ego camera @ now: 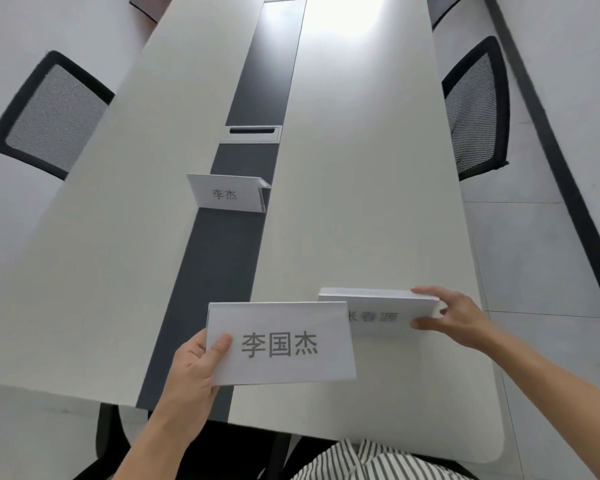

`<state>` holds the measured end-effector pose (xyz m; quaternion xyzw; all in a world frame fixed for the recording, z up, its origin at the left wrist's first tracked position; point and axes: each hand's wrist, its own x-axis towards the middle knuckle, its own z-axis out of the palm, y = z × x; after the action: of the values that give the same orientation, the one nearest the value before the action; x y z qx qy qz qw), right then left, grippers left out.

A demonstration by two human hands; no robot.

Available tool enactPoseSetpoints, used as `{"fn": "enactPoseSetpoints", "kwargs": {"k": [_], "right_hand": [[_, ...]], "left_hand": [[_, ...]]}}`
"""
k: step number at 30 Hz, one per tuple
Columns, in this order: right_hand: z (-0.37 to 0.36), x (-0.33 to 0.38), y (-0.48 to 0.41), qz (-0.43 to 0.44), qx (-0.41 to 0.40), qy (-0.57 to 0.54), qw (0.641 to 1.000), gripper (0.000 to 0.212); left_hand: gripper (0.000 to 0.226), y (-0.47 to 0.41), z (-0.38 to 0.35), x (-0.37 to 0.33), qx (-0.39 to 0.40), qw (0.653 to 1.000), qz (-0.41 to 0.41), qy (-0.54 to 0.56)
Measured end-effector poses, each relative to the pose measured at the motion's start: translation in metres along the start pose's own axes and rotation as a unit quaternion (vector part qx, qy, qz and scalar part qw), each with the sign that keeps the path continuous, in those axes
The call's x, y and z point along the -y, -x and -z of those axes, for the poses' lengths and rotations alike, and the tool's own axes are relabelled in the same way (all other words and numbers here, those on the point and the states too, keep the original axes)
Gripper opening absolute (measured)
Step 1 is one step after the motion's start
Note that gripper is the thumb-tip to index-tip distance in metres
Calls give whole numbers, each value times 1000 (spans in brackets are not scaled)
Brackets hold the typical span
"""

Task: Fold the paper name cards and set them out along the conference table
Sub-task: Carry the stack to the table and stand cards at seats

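Observation:
My left hand (196, 368) grips the left edge of a folded white name card (281, 342) printed with three dark characters, held just above the near end of the white conference table (361, 202). My right hand (454, 317) pinches the right end of a second folded name card (378, 306), which sits partly hidden behind the first and looks blurred. A third folded card (227, 192) stands on its own farther up, on the table's dark centre strip (257, 84).
A cable slot (253, 131) sits in the centre strip beyond the standing card. Black mesh chairs stand at the left (52, 116) and at the right (477, 109) of the table. My striped clothing (368, 462) shows at the bottom edge.

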<state>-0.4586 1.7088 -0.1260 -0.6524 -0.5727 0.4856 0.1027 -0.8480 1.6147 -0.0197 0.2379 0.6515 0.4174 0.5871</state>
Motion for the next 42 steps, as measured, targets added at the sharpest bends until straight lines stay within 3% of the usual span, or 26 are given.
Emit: {"fn": "enactPoseSetpoints", "kwargs": {"k": [6,12,16,19,23,24,34,42], "right_hand": [[20,34,19,63,-45,-50,996,45],[48,88,44,110,-96,-177,973,22],[49,111,57,149,-88,-235,957,81],[39,120,67,170,-50,-267,947,82],[14,117,84,167,21,-291,942,22],[7,116,89,160,45,-296,941,16],[-118,147,178,140,278,-255,916,17],[-258,187,288,161,383,-162,895,14]], "left_hand": [[24,-11,7,-9,12,999,-43,-1],[26,-4,10,-27,7,995,-100,13],[22,32,15,-24,-47,988,-139,57],[18,74,19,-6,-108,976,-152,109],[19,146,23,41,-202,949,-153,189],[19,166,23,54,-224,940,-154,207],[19,377,48,171,-449,832,-155,287],[18,497,98,256,-552,743,-160,342]]}}
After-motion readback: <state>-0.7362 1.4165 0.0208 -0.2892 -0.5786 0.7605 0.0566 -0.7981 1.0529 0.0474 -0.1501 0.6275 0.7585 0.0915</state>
